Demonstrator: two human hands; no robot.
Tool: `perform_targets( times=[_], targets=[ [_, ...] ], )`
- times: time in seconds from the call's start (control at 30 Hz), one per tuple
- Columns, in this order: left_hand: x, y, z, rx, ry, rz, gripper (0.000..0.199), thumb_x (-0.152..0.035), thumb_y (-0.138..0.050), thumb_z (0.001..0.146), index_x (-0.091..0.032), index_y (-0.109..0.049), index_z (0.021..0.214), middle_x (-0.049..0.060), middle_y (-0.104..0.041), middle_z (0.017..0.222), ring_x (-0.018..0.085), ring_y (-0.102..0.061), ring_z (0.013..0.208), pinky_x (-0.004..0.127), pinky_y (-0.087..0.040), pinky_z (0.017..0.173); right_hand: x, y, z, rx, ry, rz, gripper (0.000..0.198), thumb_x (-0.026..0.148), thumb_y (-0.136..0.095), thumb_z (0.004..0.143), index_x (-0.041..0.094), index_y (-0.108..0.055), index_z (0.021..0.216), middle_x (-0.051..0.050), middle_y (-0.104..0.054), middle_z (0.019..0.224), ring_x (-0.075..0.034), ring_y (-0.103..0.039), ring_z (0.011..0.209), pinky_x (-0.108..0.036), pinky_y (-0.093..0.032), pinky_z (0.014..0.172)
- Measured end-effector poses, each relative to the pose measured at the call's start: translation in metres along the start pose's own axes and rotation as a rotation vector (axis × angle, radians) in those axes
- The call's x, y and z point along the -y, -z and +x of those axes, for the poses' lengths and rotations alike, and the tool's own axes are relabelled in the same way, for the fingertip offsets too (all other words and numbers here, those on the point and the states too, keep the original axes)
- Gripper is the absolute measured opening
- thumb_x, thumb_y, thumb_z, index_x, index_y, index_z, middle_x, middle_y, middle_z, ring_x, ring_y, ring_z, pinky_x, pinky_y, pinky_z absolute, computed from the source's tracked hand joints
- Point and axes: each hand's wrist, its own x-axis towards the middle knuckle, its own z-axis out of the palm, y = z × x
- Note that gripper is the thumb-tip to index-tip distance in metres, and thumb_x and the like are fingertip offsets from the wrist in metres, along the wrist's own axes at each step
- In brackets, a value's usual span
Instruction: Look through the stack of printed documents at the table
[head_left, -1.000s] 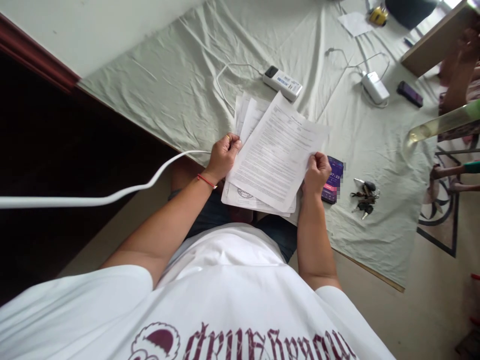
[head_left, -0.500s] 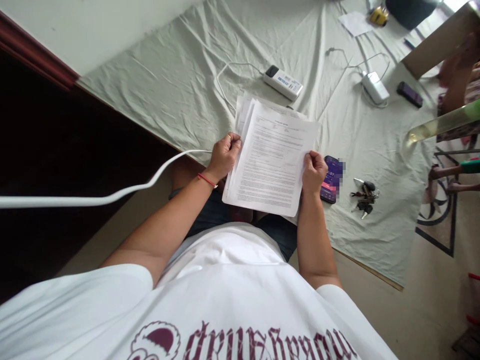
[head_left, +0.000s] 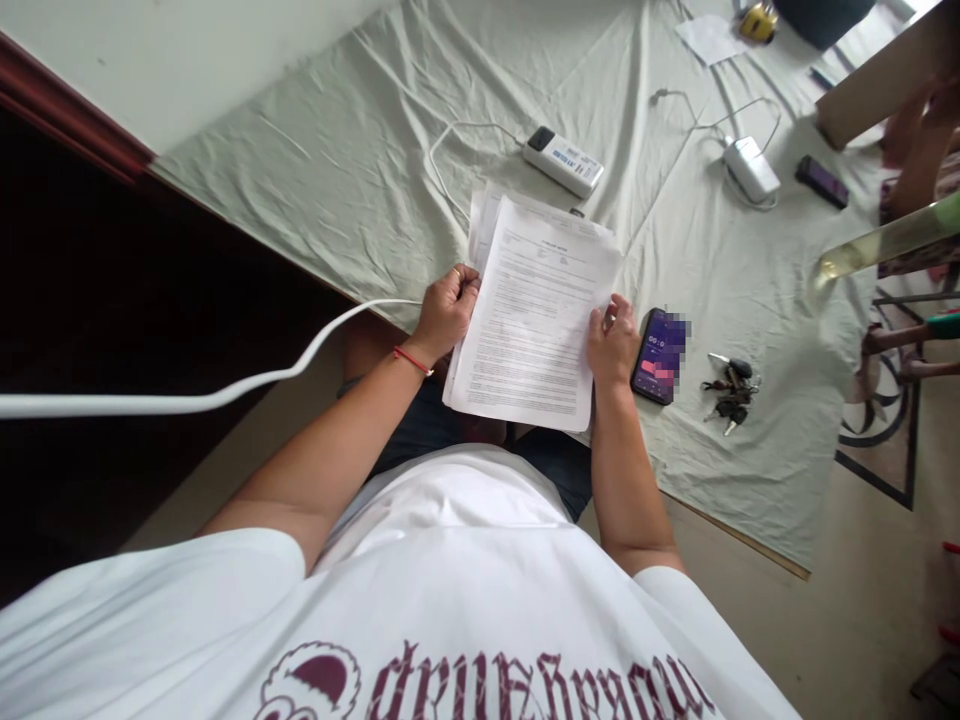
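Several thin, rectangular paper sheets (head_left: 536,320) are pinched by left fingers (head_left: 468,274), right fingers (head_left: 621,306) loosely parted alongside.

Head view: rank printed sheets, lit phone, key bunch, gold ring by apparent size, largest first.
1. Printed sheets
2. Lit phone and key bunch: overall spreads look alike, so not ranked against each other
3. Gold ring

The top sheet (head_left: 536,320) carries print too small to read — the pages (head_left: 484,212) beneath are mostly hidden. Pixelation masks part of the phone (head_left: 651,358); the view's left edge cuts the white cable (head_left: 225,396).
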Motion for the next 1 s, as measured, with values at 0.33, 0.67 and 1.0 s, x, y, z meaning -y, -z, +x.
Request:
perform_targets(
  times=[0.33,0.67,1.0],
  targets=[
    [0.001,0.000,0.001,-0.028,-0.020,0.057,0.012,-0.032,-0.065,0.093,-0.021,-0.061,0.087,-0.003,-0.059,0.073,0.013,-0.051,0.065,0.027,-0.045,0.065,0.009,0.011,0.003,0.019,-0.127,0.189,0.019,0.039,-0.060,0.089,0.024,-0.054,0.079,0.008,-0.039,0.063,-0.012,-0.038,0.061,-0.029,-0.032,0.062],
    [-0.002,0.000,0.000,-0.010,0.050,-0.032,0.014,-0.019,-0.053,0.091,-0.020,-0.068,0.090,-0.001,-0.065,0.073,0.014,-0.054,0.062,0.027,-0.047,0.061,0.010,0.011,0.002,-0.016,-0.078,0.172,0.030,0.042,-0.054,0.094,0.025,-0.046,0.071,0.004,-0.044,0.069,-0.015,-0.043,0.071,-0.029,-0.036,0.067],
    [0.016,-0.003,0.001,-0.025,0.004,-0.081,0.020,-0.027,-0.060,0.099,-0.028,-0.058,0.119,-0.003,-0.060,0.076,0.015,-0.059,0.064,0.031,-0.053,0.071,0.015,0.013,0.000,-0.076,-0.116,0.171,0.019,0.039,-0.055,0.090,0.024,-0.055,0.078,0.004,-0.052,0.069,-0.015,-0.047,0.066,-0.030,-0.039,0.069]
  ],
)
